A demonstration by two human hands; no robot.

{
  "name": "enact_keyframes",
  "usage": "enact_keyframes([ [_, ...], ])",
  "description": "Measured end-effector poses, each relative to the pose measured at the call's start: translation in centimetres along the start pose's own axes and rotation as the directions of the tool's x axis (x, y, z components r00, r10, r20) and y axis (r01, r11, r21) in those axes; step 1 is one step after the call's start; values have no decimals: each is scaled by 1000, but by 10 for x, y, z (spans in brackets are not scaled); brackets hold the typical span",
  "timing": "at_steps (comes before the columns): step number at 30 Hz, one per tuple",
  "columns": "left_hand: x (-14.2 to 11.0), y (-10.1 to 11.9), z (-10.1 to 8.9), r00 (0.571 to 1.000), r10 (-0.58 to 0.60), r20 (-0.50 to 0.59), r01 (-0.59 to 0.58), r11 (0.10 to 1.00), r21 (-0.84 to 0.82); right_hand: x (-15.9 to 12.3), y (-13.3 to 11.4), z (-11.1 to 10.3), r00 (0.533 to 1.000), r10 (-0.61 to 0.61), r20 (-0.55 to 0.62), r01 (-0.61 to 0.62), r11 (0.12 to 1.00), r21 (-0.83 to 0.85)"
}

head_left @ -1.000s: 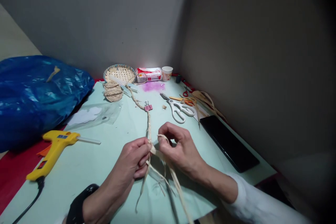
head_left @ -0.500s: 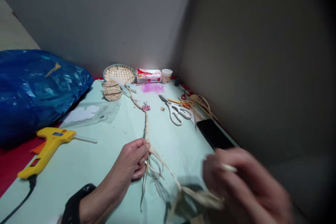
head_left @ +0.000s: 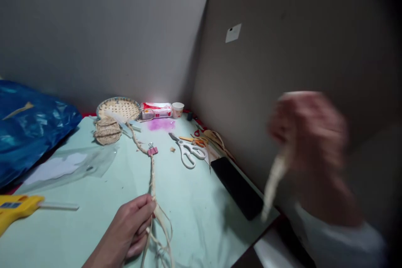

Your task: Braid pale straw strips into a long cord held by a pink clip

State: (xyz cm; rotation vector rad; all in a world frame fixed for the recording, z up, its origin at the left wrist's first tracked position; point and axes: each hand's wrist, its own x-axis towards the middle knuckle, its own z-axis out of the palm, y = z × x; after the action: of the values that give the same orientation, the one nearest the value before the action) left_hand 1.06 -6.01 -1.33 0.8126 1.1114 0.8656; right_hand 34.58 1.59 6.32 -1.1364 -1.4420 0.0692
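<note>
My left hand [head_left: 133, 228] pinches the lower end of a braided fibre cord [head_left: 153, 176] between thumb and fingers. Loose pale strands [head_left: 165, 228] hang out below that grip. Farther up, a pink binder clip [head_left: 153, 150] is clamped on the cord, which runs on toward the back. My right hand [head_left: 310, 127], blurred by motion, is raised off to the right above the table's edge. Its fingers are closed on a pale fibre strip [head_left: 274, 182] that dangles down; the exact finger positions are smeared.
White scissors [head_left: 188, 153] and a black phone [head_left: 237, 187] lie on the right. A yellow glue gun [head_left: 20, 207], a clear plastic bag [head_left: 94, 165] and a blue bag [head_left: 34, 125] occupy the left. Behind stand a woven basket [head_left: 119, 109], a coiled fibre piece [head_left: 107, 131] and a paper cup [head_left: 177, 109].
My right hand has risen and moved right, lifting the fibre strip off the table. The view has tilted up and turned right. My left hand keeps its grip on the cord.
</note>
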Motion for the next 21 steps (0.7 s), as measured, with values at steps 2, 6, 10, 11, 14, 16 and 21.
enact_keyframes([
  [2, 0, 0, 0, 1000, -1, -5, 1, 1000, -11, 38, -22, 28, 992, 20, 121, 5, 980, -200],
  [6, 0, 1, 0, 1000, -17, -3, 17, 999, -27, 46, -30, 78, 954, 89, 287, 51, 894, -445],
  [10, -3, 4, 0, 1000, -12, 26, 14, 998, -59, -9, -50, 97, 898, 8, 440, 172, 914, -368],
  [11, -4, 5, 0, 1000, -1, 29, 3, 998, -70, -26, -58, 99, 837, 30, 546, 138, 954, -265],
  [14, -7, 8, 2, 999, -6, 34, 9, 995, -103, -69, -81, 109, 477, 73, 876, -193, 981, 23],
  [16, -7, 9, 2, 999, -6, 41, 11, 994, -111, -87, -87, 119, 342, 79, 937, -472, 876, 98],
  [21, -7, 9, 2, 999, -11, 49, 14, 998, -66, -101, -82, 131, 246, 63, 967, -784, 599, 160],
])
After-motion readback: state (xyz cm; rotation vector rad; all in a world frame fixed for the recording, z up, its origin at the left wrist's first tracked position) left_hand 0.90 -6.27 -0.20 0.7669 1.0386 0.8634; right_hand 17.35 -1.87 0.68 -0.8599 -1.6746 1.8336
